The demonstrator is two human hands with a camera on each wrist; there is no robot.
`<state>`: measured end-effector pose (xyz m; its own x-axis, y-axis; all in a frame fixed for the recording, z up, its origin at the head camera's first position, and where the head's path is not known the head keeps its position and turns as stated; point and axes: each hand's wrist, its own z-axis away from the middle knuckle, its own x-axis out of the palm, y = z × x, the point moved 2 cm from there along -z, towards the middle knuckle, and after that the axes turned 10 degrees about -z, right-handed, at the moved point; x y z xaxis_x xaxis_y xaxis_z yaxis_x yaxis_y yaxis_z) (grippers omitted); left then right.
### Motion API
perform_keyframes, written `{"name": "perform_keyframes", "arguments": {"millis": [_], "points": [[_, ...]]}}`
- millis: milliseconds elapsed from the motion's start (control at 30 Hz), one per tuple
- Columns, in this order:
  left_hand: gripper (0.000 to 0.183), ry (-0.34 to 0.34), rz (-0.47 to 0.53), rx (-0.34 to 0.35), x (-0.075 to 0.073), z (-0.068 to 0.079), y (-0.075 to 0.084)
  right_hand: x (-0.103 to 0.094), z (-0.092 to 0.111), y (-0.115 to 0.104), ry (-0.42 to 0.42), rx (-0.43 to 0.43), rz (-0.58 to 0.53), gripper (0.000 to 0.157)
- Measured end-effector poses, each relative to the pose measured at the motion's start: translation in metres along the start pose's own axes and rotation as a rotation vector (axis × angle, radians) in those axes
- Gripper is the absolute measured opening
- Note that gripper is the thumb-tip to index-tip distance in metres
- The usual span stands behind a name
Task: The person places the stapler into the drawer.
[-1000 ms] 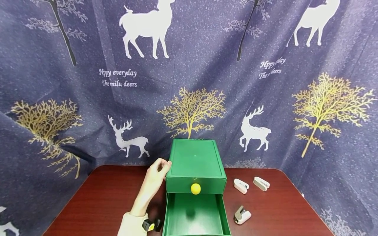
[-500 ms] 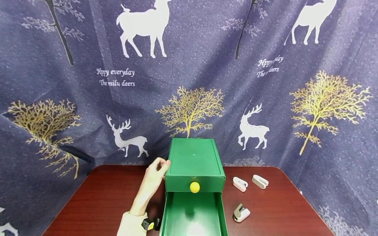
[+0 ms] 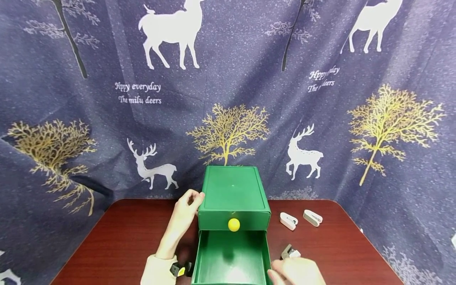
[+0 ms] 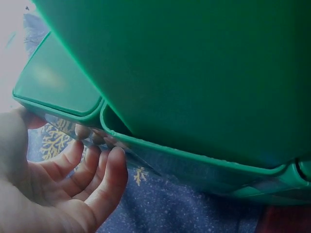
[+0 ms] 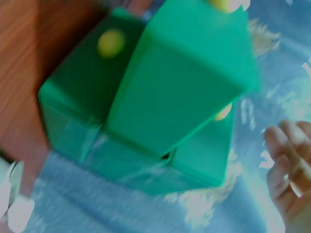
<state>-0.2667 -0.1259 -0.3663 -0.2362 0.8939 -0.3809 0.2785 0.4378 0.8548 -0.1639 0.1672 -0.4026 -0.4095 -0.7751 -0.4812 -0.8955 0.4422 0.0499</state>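
Observation:
A green drawer cabinet (image 3: 233, 188) with round yellow knobs stands on the table. Its open drawer (image 3: 231, 253) juts forward, and the head view shows only bare green floor inside. My left hand (image 3: 184, 209) rests at the cabinet's upper left side. In the left wrist view its thumb lies at the corner, with the fingers (image 4: 114, 167) loosely bent along the side wall. Low in the head view, my right hand (image 3: 297, 271) hovers beside the drawer's right wall. The right wrist view, which is blurred, shows its fingers (image 5: 279, 145) relaxed and holding nothing.
Two small white staplers (image 3: 289, 221) (image 3: 313, 218) lie right of the cabinet. A grey and white stapler (image 3: 290, 251) sits nearer, partly behind my right hand. A dark patterned cloth (image 3: 228, 79) hangs behind the reddish-brown table (image 3: 124, 237).
My right hand has come into the head view at the lower right, beside the drawer. My left hand keeps its place on the cabinet. The head view has shifted slightly.

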Motion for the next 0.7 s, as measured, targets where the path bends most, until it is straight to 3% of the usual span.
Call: {"name": "perform_keyframes", "arguments": {"millis": [133,267,367,433,533,700], "points": [[0.018,-0.001,0.003,0.006,-0.001,0.001,0.000,-0.005,0.009,0.028,0.073,0.051,-0.063,0.026],[0.020,-0.004,-0.001,0.027,-0.001,0.000,-0.001,-0.009,0.028,0.060,0.038,0.296,-0.092,0.002],[0.019,0.002,-0.005,0.018,-0.001,0.000,0.000,-0.010,0.044,0.083,-0.023,0.515,-0.109,0.027],[0.018,0.000,-0.007,0.006,-0.001,0.000,-0.001,-0.011,0.055,0.096,-0.069,0.599,-0.102,0.032],[0.018,-0.003,-0.011,-0.011,0.003,-0.004,-0.013,-0.011,0.069,0.110,-0.127,0.664,-0.080,0.034],[0.021,0.008,-0.003,-0.021,0.012,-0.015,-0.038,-0.010,0.085,0.122,-0.189,0.696,-0.074,0.041]]}}
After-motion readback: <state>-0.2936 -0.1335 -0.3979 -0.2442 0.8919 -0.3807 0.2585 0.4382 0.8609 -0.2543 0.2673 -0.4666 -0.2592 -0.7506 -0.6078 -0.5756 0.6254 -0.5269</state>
